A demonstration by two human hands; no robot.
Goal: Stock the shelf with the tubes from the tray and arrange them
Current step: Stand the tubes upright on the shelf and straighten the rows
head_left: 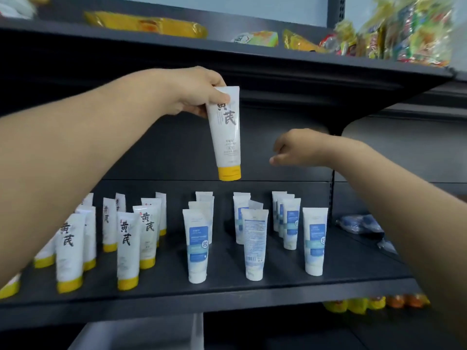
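My left hand (199, 93) grips the crimped top of a white tube with a yellow cap (227, 137), which hangs cap-down above the dark shelf (227, 289). To its right, my right hand (298, 147) hovers over the shelf with fingers loosely curled and nothing in it. On the shelf's left stand several white tubes with yellow caps (127, 251). In the middle and right stand several white tubes with blue labels (198, 246) in rows. One of them (254, 245) shows its back label. A grey tray (141, 332) shows below the shelf edge.
The upper shelf (252, 54) overhangs close above my hands and carries yellow packets and colourful snack bags (394, 34). Dark blue packets (358, 223) lie on the neighbouring shelf at right. Yellow and orange items (374, 303) sit on the lower shelf at right.
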